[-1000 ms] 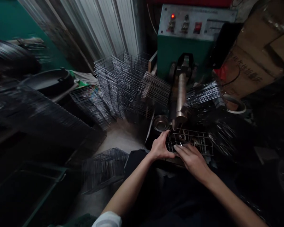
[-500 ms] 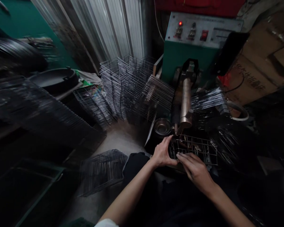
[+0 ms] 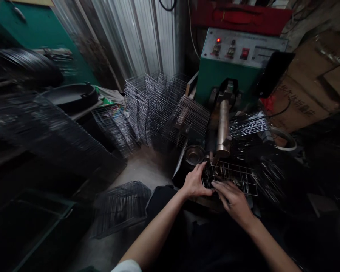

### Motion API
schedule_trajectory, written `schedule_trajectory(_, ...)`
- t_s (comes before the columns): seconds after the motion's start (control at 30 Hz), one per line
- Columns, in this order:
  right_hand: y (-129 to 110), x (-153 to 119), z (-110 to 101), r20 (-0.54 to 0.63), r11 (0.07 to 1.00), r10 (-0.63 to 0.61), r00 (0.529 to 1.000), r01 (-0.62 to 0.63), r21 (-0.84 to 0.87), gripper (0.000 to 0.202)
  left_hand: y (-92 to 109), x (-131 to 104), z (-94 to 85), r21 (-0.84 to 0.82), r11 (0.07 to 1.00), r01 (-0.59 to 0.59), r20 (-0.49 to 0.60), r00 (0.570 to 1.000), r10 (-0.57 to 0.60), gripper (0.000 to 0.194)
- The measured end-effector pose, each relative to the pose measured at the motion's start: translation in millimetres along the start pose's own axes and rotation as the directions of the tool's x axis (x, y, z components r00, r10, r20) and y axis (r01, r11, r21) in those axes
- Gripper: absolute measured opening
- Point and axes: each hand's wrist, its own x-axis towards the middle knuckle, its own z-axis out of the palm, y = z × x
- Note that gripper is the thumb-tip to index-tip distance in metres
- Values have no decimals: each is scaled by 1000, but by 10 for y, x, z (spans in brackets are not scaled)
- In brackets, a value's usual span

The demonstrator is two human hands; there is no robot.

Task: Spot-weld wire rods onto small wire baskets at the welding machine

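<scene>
A wire basket [image 3: 240, 170] with a wide grid lies under the electrode tip of a green spot welder [image 3: 215, 81]. My left hand [image 3: 197, 182] grips its left end, thumb and fingers curved around the wires. Fingers bent, my right hand [image 3: 231, 194] holds the basket's near edge, close to the left thumb. The welder's metal arm [image 3: 223, 128] comes down just beyond both hands. A small round metal dish [image 3: 194, 154] stands left of the electrode. The wires right under my fingers are hidden.
Stacks of wire baskets [image 3: 150, 105] stand at the back left, with another wire basket [image 3: 120, 207] on the floor by my leg. Loose wire rods [image 3: 249, 124] lie right of the welder arm. A cardboard box [image 3: 303, 102] is behind them. A phone [image 3: 276, 73] is fixed to the welder.
The view has tilted up slightly, so the background sits lower in the picture. Both hands keep their hold on the wire basket, with hardly any movement.
</scene>
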Motion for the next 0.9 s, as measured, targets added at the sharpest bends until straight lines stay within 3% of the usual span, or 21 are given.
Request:
schedule_trajectory(0.4, -4, 73, 13, -14, 995, 82, 997, -81, 61, 33, -13, 17, 7, 61, 998, 16, -33, 999, -15, 114)
schedule_trajectory(0.67, 115, 311, 117, -63, 982, 183, 981, -179, 58, 21, -91, 294, -133, 96, 994, 44, -33, 999, -41, 111)
schedule_trajectory(0.9, 97, 303, 104, -174, 968, 252, 952, -247, 48, 11, -39, 288, -150, 106, 993, 52, -70, 997, -45, 109)
